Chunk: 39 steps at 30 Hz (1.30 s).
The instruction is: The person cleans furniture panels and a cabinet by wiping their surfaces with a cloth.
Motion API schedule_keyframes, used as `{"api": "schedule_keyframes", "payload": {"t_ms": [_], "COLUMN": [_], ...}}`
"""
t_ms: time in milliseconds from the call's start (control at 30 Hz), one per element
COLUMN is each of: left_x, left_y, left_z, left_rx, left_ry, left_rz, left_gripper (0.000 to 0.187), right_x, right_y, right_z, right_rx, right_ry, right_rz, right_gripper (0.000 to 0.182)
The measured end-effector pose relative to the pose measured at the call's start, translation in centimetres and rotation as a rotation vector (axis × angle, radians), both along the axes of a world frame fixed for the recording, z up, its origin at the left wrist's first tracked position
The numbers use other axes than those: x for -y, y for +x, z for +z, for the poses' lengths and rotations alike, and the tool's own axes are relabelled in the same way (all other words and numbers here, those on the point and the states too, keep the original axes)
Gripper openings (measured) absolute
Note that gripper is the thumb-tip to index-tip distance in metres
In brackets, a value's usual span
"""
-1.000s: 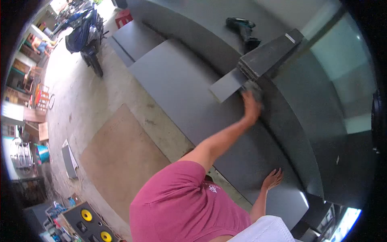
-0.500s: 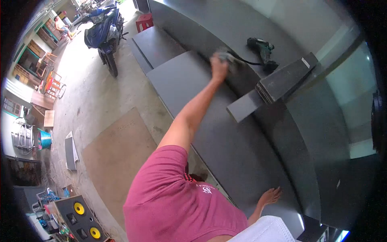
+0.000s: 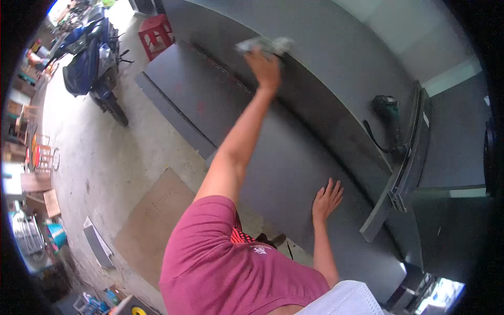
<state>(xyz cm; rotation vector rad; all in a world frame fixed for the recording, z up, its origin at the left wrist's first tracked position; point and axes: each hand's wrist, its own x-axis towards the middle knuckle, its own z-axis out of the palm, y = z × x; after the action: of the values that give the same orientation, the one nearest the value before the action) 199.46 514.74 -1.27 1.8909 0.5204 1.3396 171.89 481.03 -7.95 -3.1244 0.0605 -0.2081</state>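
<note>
My left hand [image 3: 264,68] is stretched far out and closed on a crumpled grey-white rag [image 3: 265,46], slightly blurred. The rag lies against an upright dark grey board [image 3: 315,110] along the far side of the work. Nearer to me, my right hand [image 3: 328,200] rests palm down with its fingers apart on a flat dark grey panel [image 3: 283,173]. Another grey panel [image 3: 194,79], with faint reddish marks, extends toward the upper left. To the right of the hands stand a cordless drill [image 3: 387,113] and a stack of narrow dark boards [image 3: 412,157].
A red plastic stool [image 3: 156,35] stands past the panels' far end, with a motorbike [image 3: 97,63] to its left. On the concrete floor lie a brown sheet [image 3: 157,220] and a grey offcut [image 3: 98,242]. A yellow-coned speaker [image 3: 134,307] is at bottom left.
My left hand has moved with the rag toward the panels' far end. The right hand has slid forward along the panel. The whole view has turned and shifted.
</note>
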Motion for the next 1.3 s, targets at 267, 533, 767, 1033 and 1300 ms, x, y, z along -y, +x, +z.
{"api": "schedule_keyframes", "payload": {"t_ms": [267, 533, 767, 1033, 1300], "left_x": [8.8, 13.2, -7.6, -2.6, -16.0], "left_y": [-1.5, -10.5, -4.4, 4.4, 3.3], "left_z": [-5.4, -7.1, -4.1, -2.7, 0.8], "left_rx": [-0.29, -0.312, -0.886, -0.216, 0.174], "left_ry": [-0.41, 0.56, 0.806, -0.52, -0.076], "left_rz": [-0.146, -1.092, -0.292, 0.199, -0.261], "left_gripper": [0.066, 0.043, 0.02, 0.057, 0.058], "right_x": [-2.6, -2.6, -1.3, -2.4, -16.7], "right_y": [2.3, 1.8, 1.3, 2.3, 6.5], "right_z": [-0.3, -0.1, -0.2, 0.2, -1.2], "right_rx": [0.013, 0.043, 0.016, 0.016, 0.023], "right_ry": [-0.038, -0.022, -0.031, -0.07, -0.081], "right_rz": [-0.029, -0.023, -0.048, -0.063, -0.104], "right_gripper": [0.039, 0.04, 0.041, 0.039, 0.041]}}
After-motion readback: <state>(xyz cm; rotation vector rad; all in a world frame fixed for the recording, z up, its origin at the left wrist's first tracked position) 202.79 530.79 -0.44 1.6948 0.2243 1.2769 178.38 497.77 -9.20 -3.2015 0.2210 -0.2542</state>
